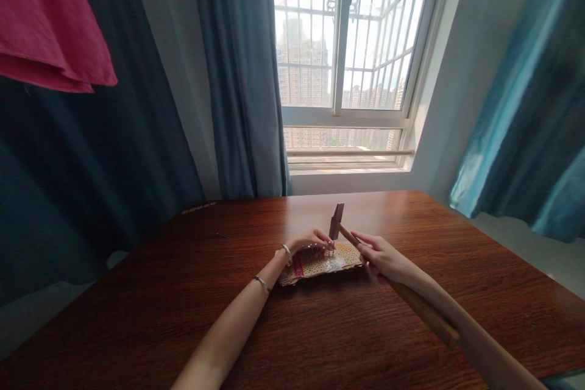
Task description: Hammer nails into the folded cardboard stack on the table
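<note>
Worktop (183,329) below a barred window (338,73): pin positioning under the hammer (337,222)

The wooden worktop extends to the wall below the window; a blue curtain (240,73) hangs at the left of the frame. A dotted, flat block (315,267) lies on the worktop, between and just ahead of the two hands.

Left hand (315,239): narrow, fingertips pinching what appears to be a thin upright pin (333,252) over the block's top. Right hand (375,256): closed around the hammer's handle, at the block's right end. The hammer head is just above the left fingertips; contact with the pin cannot be told.

Step in hand, as judged: steadying the pin for driving. A stroke from here would call for an upright pin, a square hammer face and left fingertips clear of the head
</note>
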A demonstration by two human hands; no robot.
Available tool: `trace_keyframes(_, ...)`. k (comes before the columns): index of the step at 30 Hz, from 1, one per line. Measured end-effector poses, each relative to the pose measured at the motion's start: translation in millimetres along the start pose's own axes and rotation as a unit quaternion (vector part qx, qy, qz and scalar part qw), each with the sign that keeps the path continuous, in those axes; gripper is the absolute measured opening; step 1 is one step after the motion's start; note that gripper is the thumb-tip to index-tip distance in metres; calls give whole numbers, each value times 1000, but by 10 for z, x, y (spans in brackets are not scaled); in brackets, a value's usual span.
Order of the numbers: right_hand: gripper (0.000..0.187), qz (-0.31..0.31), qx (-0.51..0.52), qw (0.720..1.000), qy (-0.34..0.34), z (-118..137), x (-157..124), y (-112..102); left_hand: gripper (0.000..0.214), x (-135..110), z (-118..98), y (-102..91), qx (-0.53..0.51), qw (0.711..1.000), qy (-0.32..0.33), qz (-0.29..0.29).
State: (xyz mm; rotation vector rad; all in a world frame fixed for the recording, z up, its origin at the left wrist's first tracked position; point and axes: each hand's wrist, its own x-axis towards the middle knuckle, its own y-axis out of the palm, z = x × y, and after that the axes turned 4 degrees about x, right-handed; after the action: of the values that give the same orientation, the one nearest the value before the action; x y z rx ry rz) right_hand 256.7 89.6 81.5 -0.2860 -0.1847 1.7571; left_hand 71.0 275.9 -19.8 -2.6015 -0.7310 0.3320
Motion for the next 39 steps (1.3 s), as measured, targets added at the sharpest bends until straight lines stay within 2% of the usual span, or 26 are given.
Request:
trace_keyframes(14, 54, -8, -9, 1000, -1, -22, -23, -20, 31, 43, 124, -21, -17, 999, 42, 15)
trace_keyframes(21, 53, -11, -28, 999, -10, -32, -5, -24, 35, 29, 82, -12, -9, 1000, 12, 11)
trace_keyframes(28, 53, -7, -16, 1000, 2, -25, 1, -23, 35, 44, 113, -13, -12, 999, 30, 15)
trace_keyframes(39, 56, -12, -4, 1000, -28, -44, -30, 19, 32, 20, 77, -9, -37, 999, 26, 18)
